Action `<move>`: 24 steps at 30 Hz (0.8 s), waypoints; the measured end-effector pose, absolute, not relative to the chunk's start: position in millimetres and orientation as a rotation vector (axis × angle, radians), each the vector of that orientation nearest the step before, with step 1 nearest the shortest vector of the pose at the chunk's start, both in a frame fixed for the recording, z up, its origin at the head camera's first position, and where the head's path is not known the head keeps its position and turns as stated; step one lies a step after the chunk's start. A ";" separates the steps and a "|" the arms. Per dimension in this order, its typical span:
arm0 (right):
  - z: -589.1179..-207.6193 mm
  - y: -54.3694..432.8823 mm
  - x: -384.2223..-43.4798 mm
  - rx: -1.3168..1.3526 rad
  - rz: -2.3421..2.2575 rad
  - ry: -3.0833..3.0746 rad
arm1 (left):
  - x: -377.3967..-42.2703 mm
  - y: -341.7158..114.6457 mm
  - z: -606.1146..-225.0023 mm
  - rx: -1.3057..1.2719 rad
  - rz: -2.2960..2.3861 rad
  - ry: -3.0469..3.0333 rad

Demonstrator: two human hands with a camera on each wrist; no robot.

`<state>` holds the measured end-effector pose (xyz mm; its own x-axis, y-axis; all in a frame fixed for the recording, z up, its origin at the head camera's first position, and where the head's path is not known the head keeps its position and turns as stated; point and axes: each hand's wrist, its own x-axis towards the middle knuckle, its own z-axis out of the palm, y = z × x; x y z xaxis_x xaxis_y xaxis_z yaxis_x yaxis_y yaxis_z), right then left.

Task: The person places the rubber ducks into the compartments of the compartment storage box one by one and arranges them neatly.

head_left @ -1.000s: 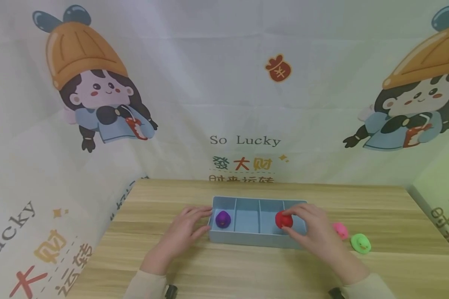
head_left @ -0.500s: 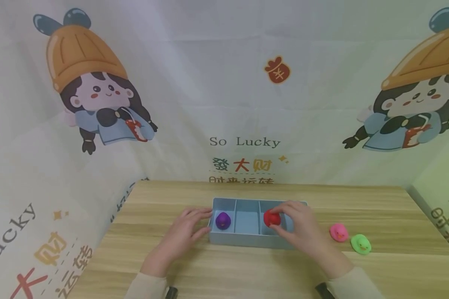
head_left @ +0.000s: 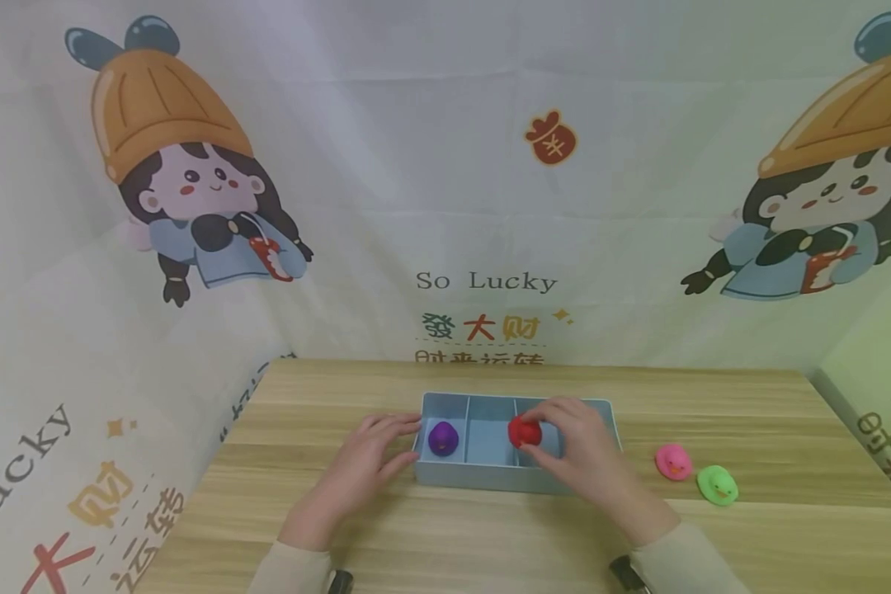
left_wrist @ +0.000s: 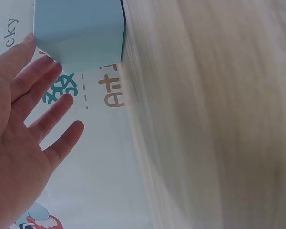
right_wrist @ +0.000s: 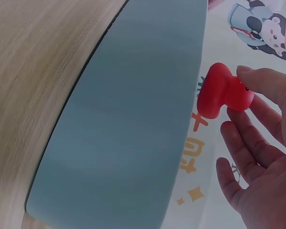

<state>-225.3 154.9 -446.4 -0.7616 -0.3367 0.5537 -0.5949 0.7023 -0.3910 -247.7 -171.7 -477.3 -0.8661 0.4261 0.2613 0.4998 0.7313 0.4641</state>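
In the lower middle of the head view, the right hand [head_left: 592, 450] covered much of the right part of the blue tray [head_left: 483, 476], so its rightmost divider could not be made out; both pale sleeves [head_left: 686, 565] ran out through the bottom edge; the red toy [head_left: 523, 431] was partly hidden by thumb and fingers, though one small black eye showed by the thumb at the right of the right wrist view; the left wrist view cut off the tray at the top, and whether the left hand [head_left: 364, 466] pressed its left end could not be told.

Wood of the table [head_left: 483, 544] showed between the forearms at lower centre, and a strip of it lay between tray and backdrop [head_left: 624, 247]; the pink duck [head_left: 673, 462] and green duck [head_left: 718, 485] sat near each other at lower right, apart from the tray; the purple duck [head_left: 443, 439] stood in the leftmost compartment.

The red toy was smooth, two rounded lobes joined at a narrow waist; the right hand pinched it over the divider right of the second compartment; the left hand's fingers were spread, gripping nothing.
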 end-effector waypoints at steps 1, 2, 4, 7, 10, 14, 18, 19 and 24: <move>-446.5 153.7 -225.6 0.716 0.786 -2.471 | -247.5 -171.9 -477.3 -0.747 -0.813 -2.797; -446.5 152.7 -225.9 0.714 0.787 -2.475 | -247.2 -171.8 -477.1 -0.746 -0.816 -2.795; -446.9 150.8 -226.8 0.718 0.799 -2.478 | -246.7 -171.9 -476.8 -0.743 -0.819 -2.792; -448.0 148.8 -227.8 0.719 0.808 -2.484 | -246.4 -172.0 -476.3 -0.745 -0.820 -2.790; -449.6 147.2 -229.1 0.724 0.810 -2.486 | -246.6 -171.6 -475.6 -0.754 -0.814 -2.795; -451.7 144.6 -231.4 0.742 0.795 -2.479 | -247.0 -171.0 -475.0 -0.755 -0.813 -2.806; -452.2 140.9 -234.1 0.766 0.788 -2.461 | -247.5 -170.9 -475.5 -0.751 -0.817 -2.804; -452.1 139.8 -234.8 0.771 0.790 -2.458 | -247.7 -170.8 -475.6 -0.750 -0.818 -2.805; -453.1 134.9 -237.6 0.784 0.796 -2.470 | -247.6 -171.5 -476.6 -0.752 -0.809 -2.797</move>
